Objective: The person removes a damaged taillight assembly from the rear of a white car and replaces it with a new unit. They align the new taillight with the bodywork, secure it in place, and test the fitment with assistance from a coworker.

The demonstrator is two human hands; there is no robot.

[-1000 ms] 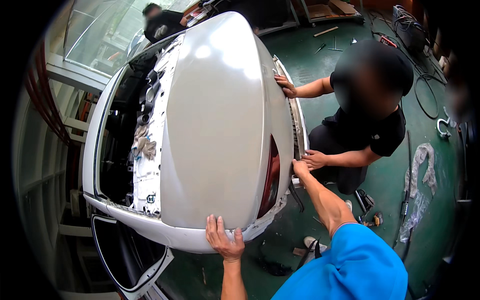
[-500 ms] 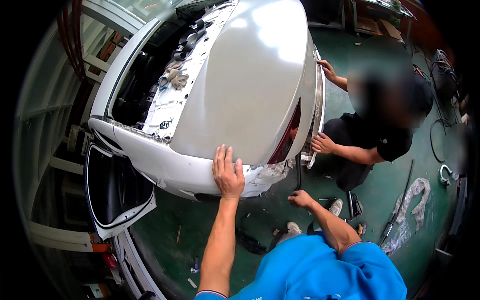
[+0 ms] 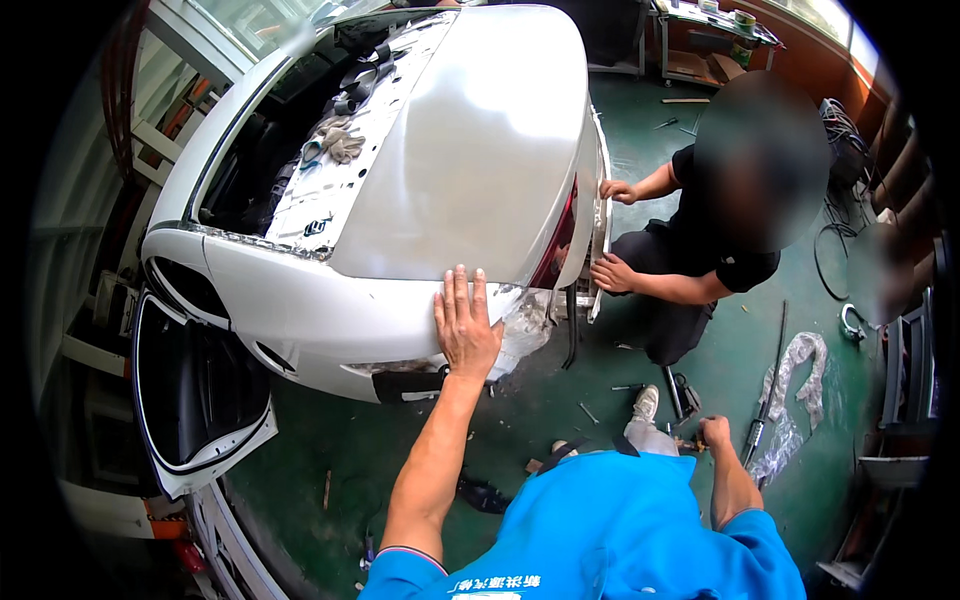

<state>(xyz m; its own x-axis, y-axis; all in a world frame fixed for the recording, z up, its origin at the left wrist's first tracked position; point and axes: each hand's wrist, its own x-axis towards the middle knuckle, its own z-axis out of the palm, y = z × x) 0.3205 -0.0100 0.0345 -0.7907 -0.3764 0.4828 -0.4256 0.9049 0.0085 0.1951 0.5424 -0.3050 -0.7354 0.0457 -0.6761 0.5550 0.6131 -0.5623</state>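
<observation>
My left hand (image 3: 466,325) lies flat, fingers stretched, on the white rear fender (image 3: 400,315) of a car, its fingertips at the seam beside the pale grey trunk lid (image 3: 470,170). Away to the right, over the floor, my right hand (image 3: 715,432) is closed; whatever it holds, if anything, is hidden. A red tail light (image 3: 556,240) sits at the car's rear corner, above scuffed, bare bodywork (image 3: 525,330). From that corner hangs a black strip (image 3: 572,330). A crouching co-worker has a hand (image 3: 620,192) and another hand (image 3: 612,273) at the car's rear end panel (image 3: 601,225).
Work gloves (image 3: 340,143) lie on the white shelf behind the trunk lid. A removed door (image 3: 205,390) stands at the left. On the green floor are a jack-like tool (image 3: 682,395), crumpled clear plastic (image 3: 800,380), a long rod (image 3: 770,390) and a clamp (image 3: 852,322).
My right hand has moved right, away from the black strip. My left hand stays flat on the fender, now nearer the rear corner. The view has shifted; the co-worker's upper hand is lower along the panel.
</observation>
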